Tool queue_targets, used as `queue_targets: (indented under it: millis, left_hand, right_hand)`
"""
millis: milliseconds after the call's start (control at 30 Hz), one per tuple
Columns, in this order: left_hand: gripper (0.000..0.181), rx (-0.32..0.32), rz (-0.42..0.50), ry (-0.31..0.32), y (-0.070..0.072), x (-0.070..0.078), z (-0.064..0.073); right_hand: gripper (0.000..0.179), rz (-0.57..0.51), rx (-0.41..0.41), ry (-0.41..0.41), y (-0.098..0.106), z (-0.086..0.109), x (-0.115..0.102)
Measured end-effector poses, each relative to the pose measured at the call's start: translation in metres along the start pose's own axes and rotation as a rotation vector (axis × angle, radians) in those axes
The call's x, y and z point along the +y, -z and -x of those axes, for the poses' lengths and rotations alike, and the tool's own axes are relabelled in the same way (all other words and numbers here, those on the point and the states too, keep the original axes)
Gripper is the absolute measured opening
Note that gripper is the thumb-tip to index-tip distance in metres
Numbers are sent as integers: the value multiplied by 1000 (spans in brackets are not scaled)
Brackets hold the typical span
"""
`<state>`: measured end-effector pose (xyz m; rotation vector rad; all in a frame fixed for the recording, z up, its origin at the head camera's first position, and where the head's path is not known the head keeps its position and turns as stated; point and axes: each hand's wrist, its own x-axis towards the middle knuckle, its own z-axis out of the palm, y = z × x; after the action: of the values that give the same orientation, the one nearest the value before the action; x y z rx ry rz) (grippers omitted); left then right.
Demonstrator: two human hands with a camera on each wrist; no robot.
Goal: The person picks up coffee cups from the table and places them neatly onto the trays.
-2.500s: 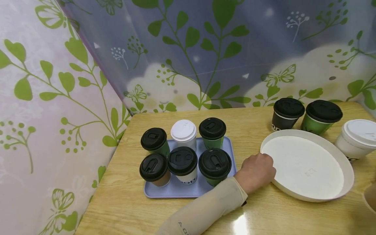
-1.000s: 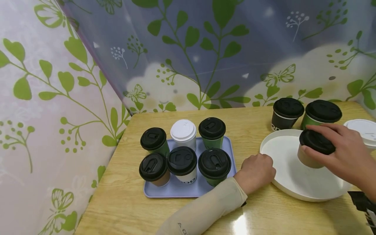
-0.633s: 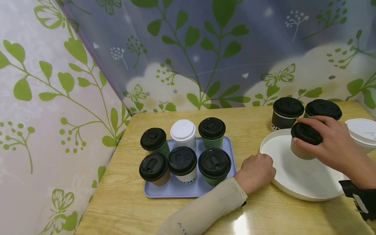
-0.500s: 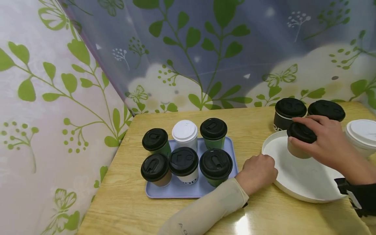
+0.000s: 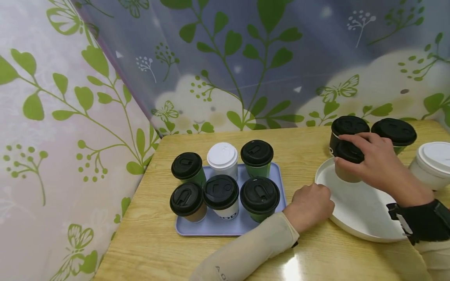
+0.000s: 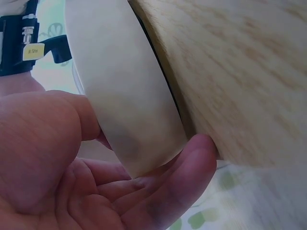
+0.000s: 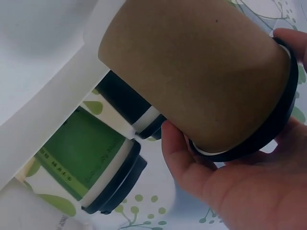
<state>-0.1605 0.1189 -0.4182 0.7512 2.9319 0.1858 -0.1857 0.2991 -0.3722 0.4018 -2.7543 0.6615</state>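
Head view: right grip (image 5: pixel 379 160) holds brown cup (image 5: pixel 346 174); left grip (image 5: pixel 310 206) holds white tray (image 5: pixel 369 212).

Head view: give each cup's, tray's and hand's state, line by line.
Left hand: gripping the round white tray.
Right hand: gripping the brown cup around its lid.
Brown cup: lidded, over the round white tray; contact unclear.
Round white tray: gripped at its rim.
Blue rectangular tray: loaded with six cups.
Six cups: upright, lidded.
Rear black cup: upright, lidded.
Rear green cup: upright, lidded.
Far-right white cup: upright, lidded.

Downward head view — close wrist views — shared plate (image 5: pixel 365 208)
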Motion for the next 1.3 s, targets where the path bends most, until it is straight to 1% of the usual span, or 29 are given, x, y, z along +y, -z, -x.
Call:
queue_targets:
  millis: [133,367,500,800,1100,1300]
  left_hand:
    - [26,0,0,7,0,0,-1]
    - [26,-12,-4,12,-1,0,-2]
    - [27,-12,-11,17,-1,0,-2]
    - [27,-26,7,14,-1,1,-3]
    - [27,-17,10,7,-1,1,-2]
    - [28,-10,14,8,-1,1,-2]
  right_hand:
    - [62,5,10,-19,0,4,5]
    - [59,42,60,-46,1,14,14]
    - [60,55,42,-69,4,16,17]
    - [62,77,8,-110,5,19,19]
    - [63,82,4,-127,3,18,23]
    - [63,78,15,-124,3,15,26]
